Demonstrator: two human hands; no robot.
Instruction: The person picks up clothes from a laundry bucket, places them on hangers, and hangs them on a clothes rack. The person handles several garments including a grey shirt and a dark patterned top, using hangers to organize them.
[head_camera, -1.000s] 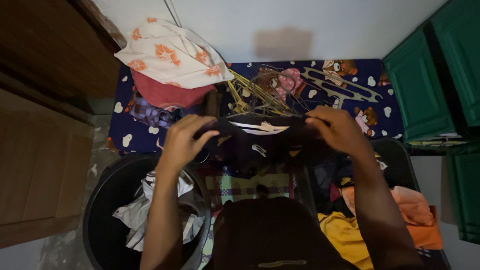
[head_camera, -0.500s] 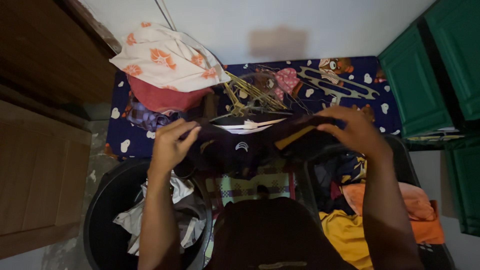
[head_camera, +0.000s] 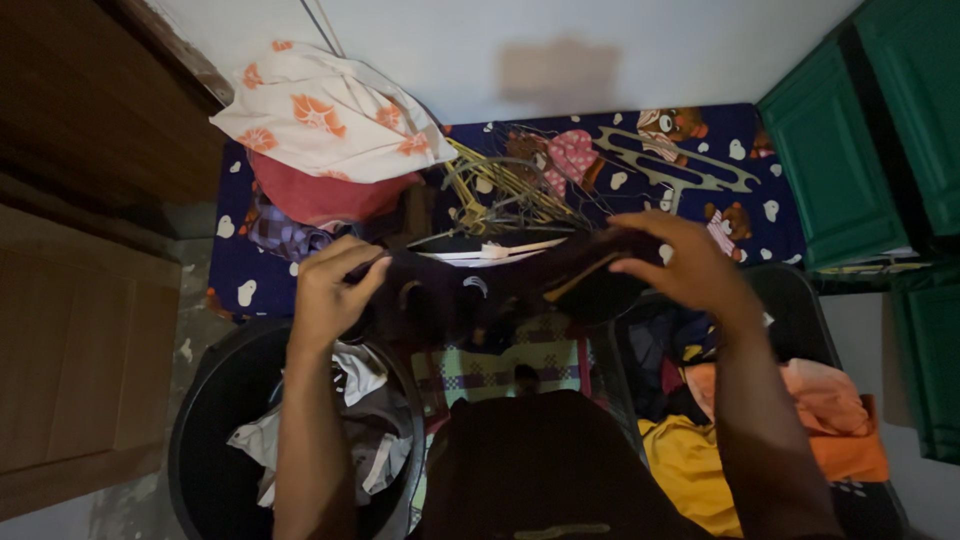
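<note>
A dark garment (head_camera: 480, 285) with a white collar edge hangs stretched between my two hands. My left hand (head_camera: 332, 290) pinches its left shoulder, and my right hand (head_camera: 680, 262) grips the right shoulder, where the cloth is folded over. Just beyond the garment, a tangle of wire and plastic hangers (head_camera: 510, 190) lies on a dark blue patterned mat (head_camera: 740, 160). The garment's lower part is lost in shadow above my lap.
A black tub (head_camera: 200, 420) with pale clothes stands at lower left. Orange and yellow clothes (head_camera: 760, 420) fill a dark basket at right. A white-and-orange cloth over red fabric (head_camera: 330, 130) lies at back left. Green cabinets (head_camera: 880, 130) are at right, wooden furniture (head_camera: 80, 250) at left.
Both hands shifted slightly left while holding the garment. The right hand folded the right shoulder inward, and the collar moved up a little.
</note>
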